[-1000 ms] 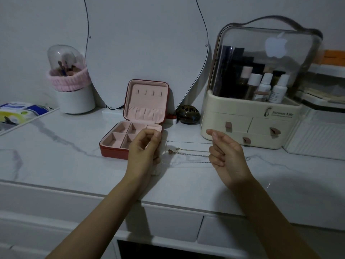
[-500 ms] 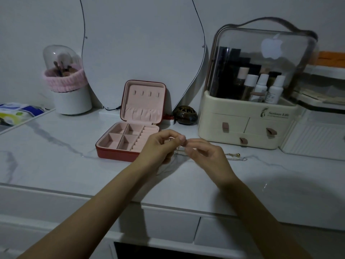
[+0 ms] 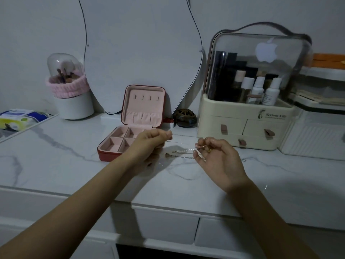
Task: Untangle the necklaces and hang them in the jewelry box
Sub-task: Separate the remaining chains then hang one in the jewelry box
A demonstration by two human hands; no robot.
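While a tissue pack (image 3: 15, 118) lies at the far left edge of the marble counter (image 3: 56, 156), a white brush holder (image 3: 71, 90) with a pink band and clear dome stands toward the back left corner, with a curved mirror (image 3: 141, 53) leaning on the wall behind the counter's middle. In front of the mirror sits the red jewelry box (image 3: 130, 131), lid upright, its pink lining showing four hooks and a gathered pocket, its base split into compartments. Just right of the box's front corner, the left hand (image 3: 151, 143) hovers above the counter with fingers curled, thumb and forefinger pinching one end of a thin chain (image 3: 184, 135). That chain runs taut and level to the right hand (image 3: 216, 157), whose fingertips are curled round its other end and round a small cluster of clasps or rings. Between the two hands and lower, more necklaces (image 3: 179, 154) lie on the counter, one pale and beaded, one a fine chain with a small pendant; whether they hang from the right hand's grip I cannot tell. Behind, a dark round ornament (image 3: 184, 117) sits beside the box, and a cream cosmetics organizer (image 3: 246, 128) with a clear lid stands at the back right.
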